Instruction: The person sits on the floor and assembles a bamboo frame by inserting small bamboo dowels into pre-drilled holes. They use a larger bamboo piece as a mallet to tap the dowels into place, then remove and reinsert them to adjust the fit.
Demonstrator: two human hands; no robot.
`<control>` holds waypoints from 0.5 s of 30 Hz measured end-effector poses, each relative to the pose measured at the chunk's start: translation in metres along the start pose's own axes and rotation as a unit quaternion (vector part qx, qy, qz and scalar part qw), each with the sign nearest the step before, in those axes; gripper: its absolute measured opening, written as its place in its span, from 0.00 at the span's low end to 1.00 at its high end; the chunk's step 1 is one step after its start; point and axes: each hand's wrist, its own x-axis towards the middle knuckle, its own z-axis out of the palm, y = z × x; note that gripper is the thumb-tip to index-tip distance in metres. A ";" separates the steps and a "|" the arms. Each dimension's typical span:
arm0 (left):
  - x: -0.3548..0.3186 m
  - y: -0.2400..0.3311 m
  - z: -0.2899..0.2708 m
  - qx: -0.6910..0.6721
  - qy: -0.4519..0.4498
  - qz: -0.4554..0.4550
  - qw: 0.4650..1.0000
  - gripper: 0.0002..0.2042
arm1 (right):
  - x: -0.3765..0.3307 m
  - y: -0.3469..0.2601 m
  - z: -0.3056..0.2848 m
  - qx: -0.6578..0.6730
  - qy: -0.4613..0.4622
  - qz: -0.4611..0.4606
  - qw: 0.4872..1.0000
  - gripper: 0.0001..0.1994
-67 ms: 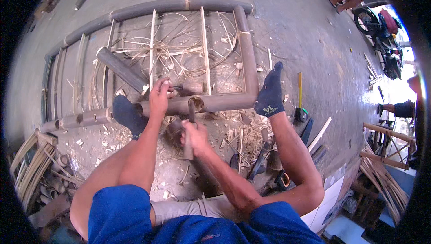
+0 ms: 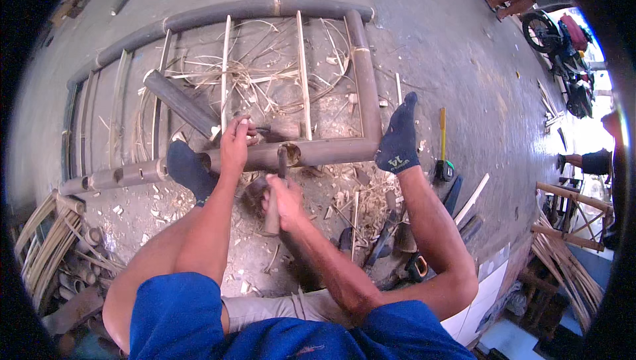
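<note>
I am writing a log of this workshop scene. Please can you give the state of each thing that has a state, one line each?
Left hand: closed on a small tool, resting on the bamboo frame.
Right hand: closed on a hammer handle.
Hammer: upright, head near the hole in the pole.
Bamboo frame: lying flat on the floor, held down by both socked feet.
Loose bamboo pole: lying at a slant across the frame.
Yellow-handled hammer: lying on the floor, unused.

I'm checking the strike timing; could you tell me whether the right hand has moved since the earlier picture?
No clear move: the right hand sits just below the bamboo frame's near pole, as before.
</note>
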 end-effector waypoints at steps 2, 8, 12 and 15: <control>0.003 -0.002 -0.001 -0.010 0.014 0.004 1.000 0.17 | 0.006 -0.009 0.022 0.113 -0.022 0.033 0.993 0.13; 0.002 0.015 -0.011 0.145 0.147 0.097 0.974 0.15 | 0.041 -0.045 0.063 0.374 -0.031 0.038 0.926 0.15; 0.018 0.034 -0.032 0.315 0.330 0.171 0.873 0.26 | 0.019 -0.029 0.019 0.215 -0.002 0.048 0.975 0.18; 0.052 0.030 -0.049 0.319 0.377 0.138 0.858 0.42 | -0.015 -0.012 -0.042 -0.015 0.024 0.016 0.999 0.20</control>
